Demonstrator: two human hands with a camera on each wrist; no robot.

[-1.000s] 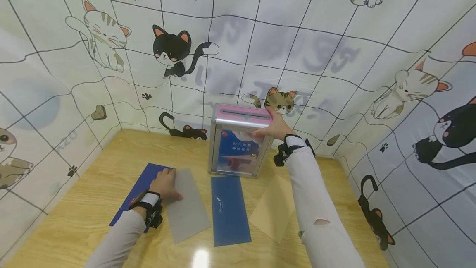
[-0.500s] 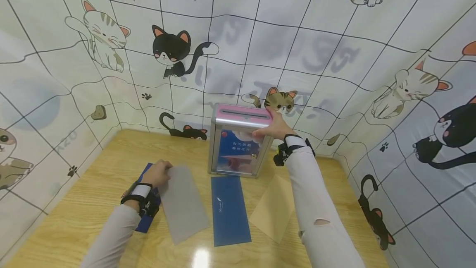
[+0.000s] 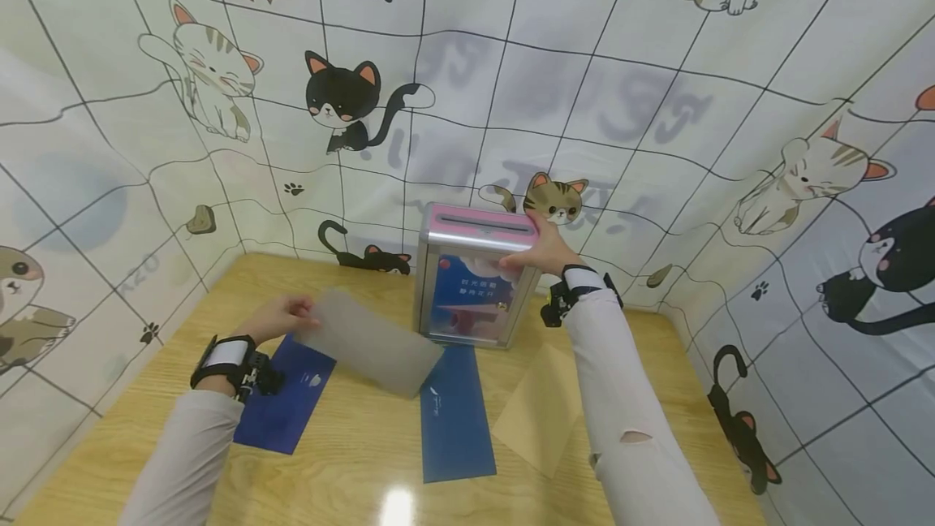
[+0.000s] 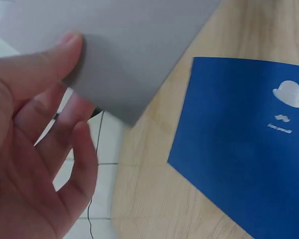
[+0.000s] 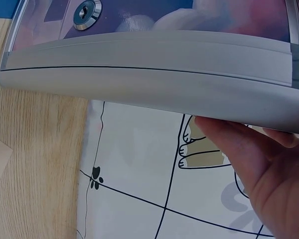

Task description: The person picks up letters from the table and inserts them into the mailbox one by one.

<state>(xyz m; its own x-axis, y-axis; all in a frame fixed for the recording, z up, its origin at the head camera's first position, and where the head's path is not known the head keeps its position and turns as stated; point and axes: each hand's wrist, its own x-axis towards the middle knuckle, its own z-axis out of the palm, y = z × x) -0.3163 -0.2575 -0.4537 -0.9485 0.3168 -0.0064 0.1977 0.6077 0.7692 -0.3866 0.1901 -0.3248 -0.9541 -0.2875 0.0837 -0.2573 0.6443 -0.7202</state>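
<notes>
My left hand (image 3: 281, 316) pinches one corner of a plain grey envelope (image 3: 372, 343), lifted off the table and slanting to the right. In the left wrist view, the thumb lies on top of the grey envelope (image 4: 124, 55) with fingers beneath it. Below that hand a dark blue envelope (image 3: 281, 408) with a white hat print lies flat. My right hand (image 3: 546, 248) grips the upper right side of a letter box (image 3: 467, 299), upright, with a pink slotted top and clear front. A lock (image 5: 87, 14) shows on the box in the right wrist view.
A second blue envelope (image 3: 456, 428) lies in front of the box, its upper left part under the grey one. Right of it lies a tan envelope (image 3: 540, 412), partly behind my right sleeve. A cat-printed curtain (image 3: 467, 63) surrounds the wooden table (image 3: 358, 461).
My left hand has picked the grey envelope up from the table and moved up and left, swinging its far end toward the box. The dark blue envelope is now uncovered. My right hand stays on the box.
</notes>
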